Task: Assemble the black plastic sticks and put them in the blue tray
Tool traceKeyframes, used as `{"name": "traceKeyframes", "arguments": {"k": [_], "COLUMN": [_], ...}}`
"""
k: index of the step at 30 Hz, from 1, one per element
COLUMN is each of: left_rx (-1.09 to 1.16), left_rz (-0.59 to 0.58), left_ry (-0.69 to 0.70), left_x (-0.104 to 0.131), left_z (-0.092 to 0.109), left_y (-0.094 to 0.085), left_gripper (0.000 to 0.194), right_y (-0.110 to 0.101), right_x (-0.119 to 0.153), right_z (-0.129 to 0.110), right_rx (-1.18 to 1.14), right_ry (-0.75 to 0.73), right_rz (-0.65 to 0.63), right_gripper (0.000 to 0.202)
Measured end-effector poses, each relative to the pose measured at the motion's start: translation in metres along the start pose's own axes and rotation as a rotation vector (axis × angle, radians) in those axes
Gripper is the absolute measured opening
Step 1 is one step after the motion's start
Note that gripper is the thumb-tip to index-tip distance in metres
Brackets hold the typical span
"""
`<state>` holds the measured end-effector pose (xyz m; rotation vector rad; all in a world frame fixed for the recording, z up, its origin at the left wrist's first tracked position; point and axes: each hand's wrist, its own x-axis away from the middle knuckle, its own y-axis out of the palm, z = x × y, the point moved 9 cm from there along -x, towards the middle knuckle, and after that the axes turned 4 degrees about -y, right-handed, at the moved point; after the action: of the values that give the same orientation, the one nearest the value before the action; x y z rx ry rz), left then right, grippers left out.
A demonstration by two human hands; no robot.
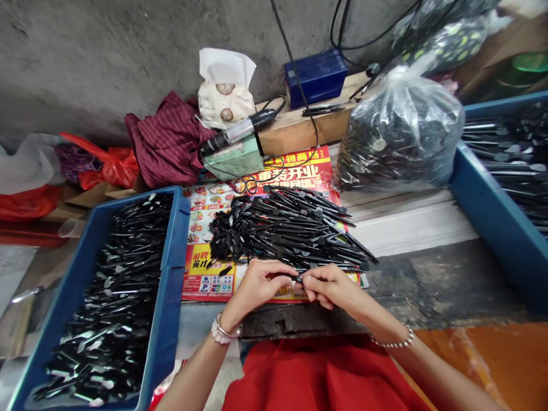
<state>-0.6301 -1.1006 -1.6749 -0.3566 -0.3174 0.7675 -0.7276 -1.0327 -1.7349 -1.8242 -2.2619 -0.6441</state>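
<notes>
My left hand (262, 282) and my right hand (333, 286) meet at the near edge of the flyer, fingertips almost touching. Thumbs and fingers of both pinch a small black part (298, 279), mostly hidden by the fingers, so its exact kind is unclear. Just beyond them lies a pile of long thin black pieces with rounded ends (295, 228). At its left side is a heap of smaller black flat pieces (229, 228). Both heaps rest on a red and yellow printed flyer (208, 288).
Blue bins of black pieces stand at left (171, 308) and right (496, 228). Behind the pile are an electric screwdriver (240, 131) on a green box (240, 161), a dark blue box (317, 77) and a filled clear plastic bag (402, 131). A cable (295, 63) hangs down.
</notes>
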Motion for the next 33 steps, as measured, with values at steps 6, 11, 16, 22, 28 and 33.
{"name": "traceKeyframes", "arguments": {"k": [6,11,16,22,28,33], "left_rx": [-0.11,-0.132,-0.047,0.056,-0.09,-0.193], "left_rz": [0.026,0.101,0.162,0.152,0.114,0.118], "left_ry": [0.143,0.17,0.211,0.141,0.216,0.263], "left_x": [0.005,0.009,0.011,0.012,0.018,0.022], "left_z": [0.001,0.005,0.012,0.007,0.011,0.011], "left_y": [0.001,-0.001,-0.006,-0.006,-0.002,-0.001], "left_gripper": [0.019,0.022,0.02,0.021,0.015,0.016], "right_y": [-0.002,-0.004,-0.002,0.001,0.001,0.002], "right_x": [0.001,0.009,0.022,0.014,0.018,0.021], "right_z": [-0.003,-0.022,-0.05,-0.015,-0.029,-0.036], "right_rx": [0.146,0.374,0.611,0.324,0.521,0.546], "right_ry": [-0.051,-0.155,-0.358,-0.1,-0.256,-0.317], "right_rz": [0.059,0.157,0.265,0.147,0.213,0.265], "right_gripper": [0.041,0.037,0.028,0.036,0.033,0.031]}}
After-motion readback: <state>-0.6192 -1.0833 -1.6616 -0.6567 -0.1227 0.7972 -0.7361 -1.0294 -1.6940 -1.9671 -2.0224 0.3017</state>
